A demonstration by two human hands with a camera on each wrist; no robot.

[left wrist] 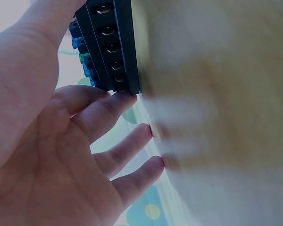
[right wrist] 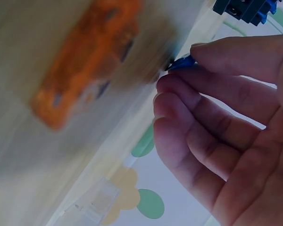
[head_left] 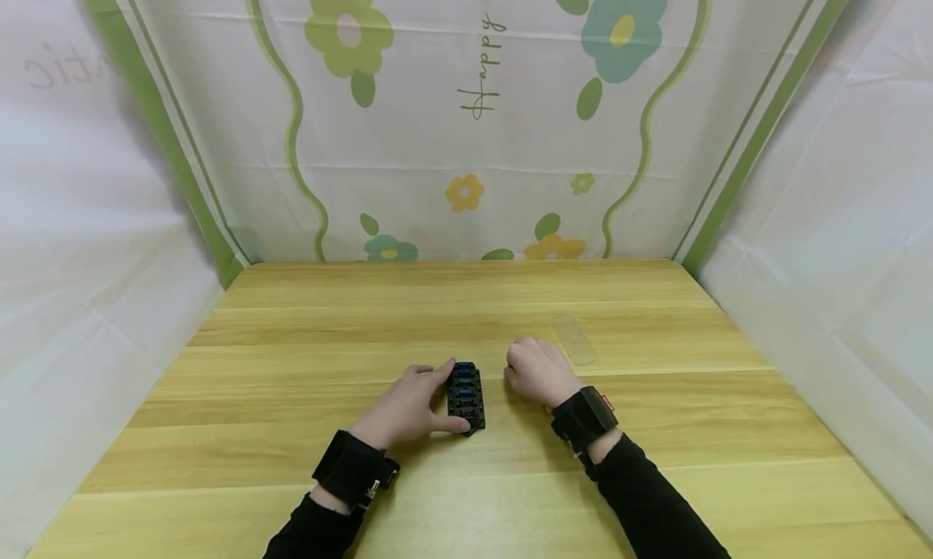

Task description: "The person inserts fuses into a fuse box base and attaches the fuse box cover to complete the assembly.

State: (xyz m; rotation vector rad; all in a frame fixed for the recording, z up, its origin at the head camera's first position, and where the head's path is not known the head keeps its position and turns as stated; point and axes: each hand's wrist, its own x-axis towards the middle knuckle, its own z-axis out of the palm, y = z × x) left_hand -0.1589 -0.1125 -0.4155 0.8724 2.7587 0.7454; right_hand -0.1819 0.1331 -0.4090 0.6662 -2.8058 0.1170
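Note:
My left hand (head_left: 404, 405) grips a black fuse box (head_left: 466, 398) across its two ends, thumb at the near end and fingers at the far end. Blue and green pieces show along its top, and its side in the left wrist view has a row of sockets with metal contacts. To the right, my right hand (head_left: 541, 371) pinches a small blue blade fuse (right wrist: 183, 62) between thumb and index finger, close to the tabletop. The other fingers are curled beside it. From the head view that fuse is hidden.
A clear plastic cover (head_left: 573, 339) lies on the wooden table (head_left: 291, 332) beyond my right hand. In the right wrist view a blurred orange item (right wrist: 85, 61) appears near the table surface. Flower-printed cloth (head_left: 408, 138) hangs along the back, with white cloth at both sides.

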